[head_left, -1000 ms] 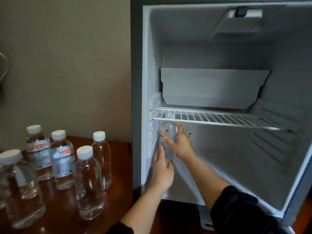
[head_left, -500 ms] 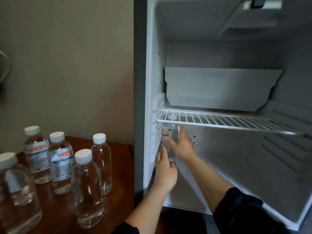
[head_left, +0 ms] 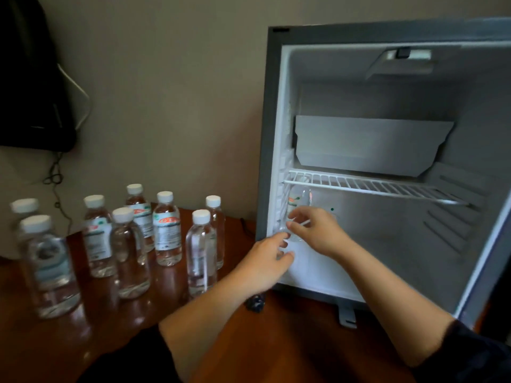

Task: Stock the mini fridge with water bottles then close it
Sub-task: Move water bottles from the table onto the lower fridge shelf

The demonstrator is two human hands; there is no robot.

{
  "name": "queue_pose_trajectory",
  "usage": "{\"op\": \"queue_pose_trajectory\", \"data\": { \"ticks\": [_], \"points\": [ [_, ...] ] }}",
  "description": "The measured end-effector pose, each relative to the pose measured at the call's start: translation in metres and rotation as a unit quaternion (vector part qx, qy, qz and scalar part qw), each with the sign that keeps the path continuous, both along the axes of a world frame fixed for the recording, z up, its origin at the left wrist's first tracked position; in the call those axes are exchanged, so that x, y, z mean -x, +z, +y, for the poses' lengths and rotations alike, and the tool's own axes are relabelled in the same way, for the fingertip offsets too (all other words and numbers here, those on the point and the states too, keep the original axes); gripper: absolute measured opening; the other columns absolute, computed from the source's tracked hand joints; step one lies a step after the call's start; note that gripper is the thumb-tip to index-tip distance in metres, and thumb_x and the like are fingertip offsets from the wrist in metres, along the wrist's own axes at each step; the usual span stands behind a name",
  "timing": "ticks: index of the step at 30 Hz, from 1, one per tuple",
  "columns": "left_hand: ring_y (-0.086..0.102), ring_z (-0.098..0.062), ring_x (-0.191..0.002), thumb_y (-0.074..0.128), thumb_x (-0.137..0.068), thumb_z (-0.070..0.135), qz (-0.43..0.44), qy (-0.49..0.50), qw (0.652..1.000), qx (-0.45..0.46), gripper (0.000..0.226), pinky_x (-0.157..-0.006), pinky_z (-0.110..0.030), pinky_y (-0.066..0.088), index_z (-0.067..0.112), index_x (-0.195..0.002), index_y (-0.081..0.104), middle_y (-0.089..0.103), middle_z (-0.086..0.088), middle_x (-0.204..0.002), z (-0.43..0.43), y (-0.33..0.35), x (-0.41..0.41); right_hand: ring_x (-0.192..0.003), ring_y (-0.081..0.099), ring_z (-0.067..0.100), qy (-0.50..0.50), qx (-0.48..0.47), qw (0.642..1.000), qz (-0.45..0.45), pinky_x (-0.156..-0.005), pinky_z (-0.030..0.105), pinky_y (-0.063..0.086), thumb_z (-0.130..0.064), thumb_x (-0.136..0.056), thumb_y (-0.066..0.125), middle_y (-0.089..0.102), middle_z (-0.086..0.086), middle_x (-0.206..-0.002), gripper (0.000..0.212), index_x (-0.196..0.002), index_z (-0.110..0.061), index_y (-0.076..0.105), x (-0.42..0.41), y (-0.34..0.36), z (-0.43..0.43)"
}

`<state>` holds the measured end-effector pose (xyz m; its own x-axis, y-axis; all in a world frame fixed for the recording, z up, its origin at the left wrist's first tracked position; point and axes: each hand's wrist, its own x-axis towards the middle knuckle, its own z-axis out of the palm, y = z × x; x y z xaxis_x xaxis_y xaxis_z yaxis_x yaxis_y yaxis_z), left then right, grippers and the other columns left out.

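Both hands are drawing back toward the mouth of the grey-framed, white-lined mini fridge [head_left: 264,134]. A second ago my right hand [head_left: 315,230] was wrapped round the clear plastic water bottle with the orange label [head_left: 300,199], deeper inside.

That bottle is now standing upright in the lower compartment, against the left wall, its top just under the white wire shelf [head_left: 373,186]. My right fingers are hanging loosely curled at its label. My left hand [head_left: 265,261] is curling near its base. Blur is keeping me from telling whether either hand is holding the bottle or only brushing it.

I am judging the release to be the risk. A fingertip dragging on the plastic as I pull away could tip the bottle, since it is tall, narrow and tight under the shelf. Reaching back to the left, my forearm could sweep the nearest bottle and topple its neighbours.

Eight more clear, white-capped bottles [head_left: 201,252] are waiting in a close cluster on the reddish-brown wooden table [head_left: 304,341]. All are capped and nearly full of water. Inside the fridge I am seeing just the one bottle. The wire shelf is carrying only a pale grey folded panel [head_left: 370,145] at the back.
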<state>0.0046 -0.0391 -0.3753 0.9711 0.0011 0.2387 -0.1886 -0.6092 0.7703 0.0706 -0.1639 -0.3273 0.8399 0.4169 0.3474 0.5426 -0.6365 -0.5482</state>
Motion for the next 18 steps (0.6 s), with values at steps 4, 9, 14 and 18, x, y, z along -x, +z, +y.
{"op": "queue_pose_trajectory", "data": {
  "ticks": [4, 9, 14, 18],
  "points": [
    [0.063, -0.016, -0.099, 0.05, -0.094, 0.025, -0.002, -0.005, 0.998, -0.055, 0.03, -0.093, -0.034, 0.05, 0.016, -0.123, 0.051, 0.063, -0.001, -0.105, 0.028, 0.016, 0.046, -0.09, 0.063, 0.02, 0.076, 0.034, 0.996, -0.02, -0.089, 0.039, 0.05, -0.022, -0.089, 0.06, 0.069, 0.006, -0.097, 0.022, -0.107, -0.01, 0.066, 0.037, 0.014, 0.025],
    [0.061, -0.01, -0.098, 0.051, -0.093, 0.034, 0.046, 0.014, 0.993, -0.112, 0.037, -0.088, -0.023, 0.048, 0.016, -0.126, 0.052, 0.064, 0.001, -0.108, 0.071, 0.016, 0.091, -0.089, 0.06, 0.019, 0.118, 0.074, 0.989, -0.052, -0.081, 0.029, 0.046, -0.025, -0.088, 0.063, 0.067, 0.004, -0.096, 0.022, -0.107, -0.014, 0.065, 0.062, 0.021, 0.066],
    [0.063, -0.018, -0.098, 0.057, -0.09, 0.033, 0.079, 0.072, 0.991, -0.078, 0.03, -0.092, -0.037, 0.052, 0.016, -0.114, 0.056, 0.066, -0.005, -0.102, 0.116, 0.003, 0.101, -0.101, 0.059, 0.027, 0.127, 0.101, 0.985, -0.065, -0.09, 0.039, 0.048, -0.025, -0.087, 0.063, 0.063, 0.011, -0.114, 0.039, -0.123, -0.012, 0.054, 0.065, 0.015, 0.111],
    [0.058, -0.019, -0.107, 0.059, -0.089, 0.028, 0.092, 0.107, 0.99, -0.027, 0.037, -0.096, -0.034, 0.049, 0.013, -0.123, 0.051, 0.059, -0.008, -0.117, 0.137, -0.003, 0.095, -0.114, 0.055, 0.027, 0.117, 0.096, 0.987, -0.052, -0.094, 0.039, 0.046, -0.028, -0.089, 0.062, 0.054, 0.01, -0.131, 0.053, -0.137, -0.017, 0.042, 0.056, 0.006, 0.137]
  ]
}}
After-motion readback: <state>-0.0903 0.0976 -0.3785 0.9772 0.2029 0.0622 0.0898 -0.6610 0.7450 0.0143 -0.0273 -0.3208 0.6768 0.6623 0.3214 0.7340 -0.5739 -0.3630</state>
